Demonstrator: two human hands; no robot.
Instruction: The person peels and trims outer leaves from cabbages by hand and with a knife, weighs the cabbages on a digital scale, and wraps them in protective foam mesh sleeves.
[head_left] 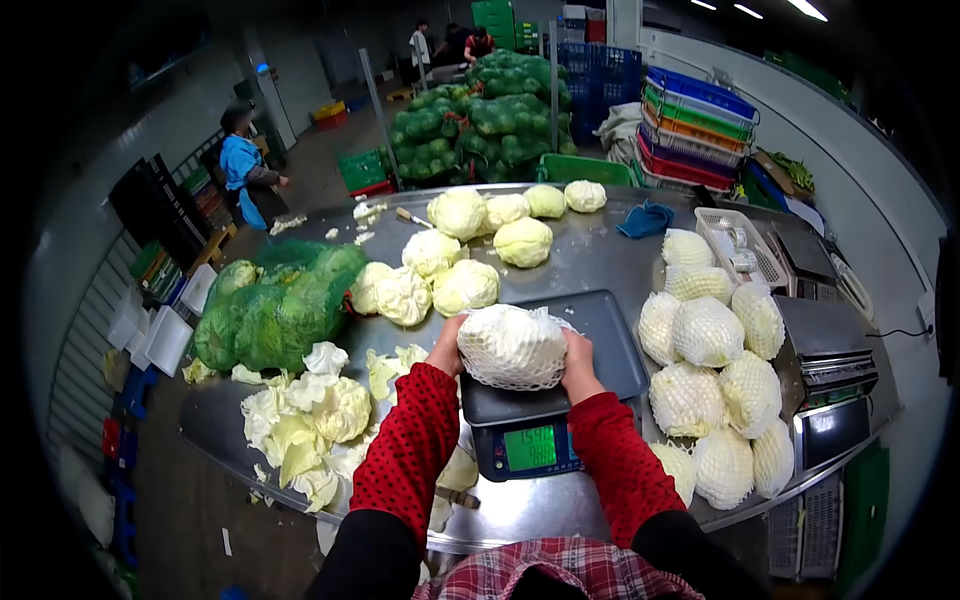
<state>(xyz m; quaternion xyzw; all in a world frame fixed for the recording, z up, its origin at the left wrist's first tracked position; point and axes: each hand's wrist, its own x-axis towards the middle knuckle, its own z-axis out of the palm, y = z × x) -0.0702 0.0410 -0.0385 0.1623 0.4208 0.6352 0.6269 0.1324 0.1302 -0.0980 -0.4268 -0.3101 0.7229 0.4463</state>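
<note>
A cabbage in a white foam net (513, 347) is held between my two hands above the dark plate of a digital scale (612, 345). My left hand (447, 346) grips its left side, and my right hand (579, 364) grips its right side. Whether its underside touches the plate is hard to tell. The scale's green display (530, 448) is lit below it. Behind the scale, several bare peeled cabbages (466, 287) sit in a group. To the right lie several netted cabbages (708, 332), some stacked.
A green mesh sack of cabbages (280, 305) lies at left, with loose leaves (300, 425) in front. A knife handle (457, 496) shows near the front edge. A blue cloth (645, 219), a white basket (738, 245) and stacked crates (695, 130) are beyond. A person (242, 165) stands far left.
</note>
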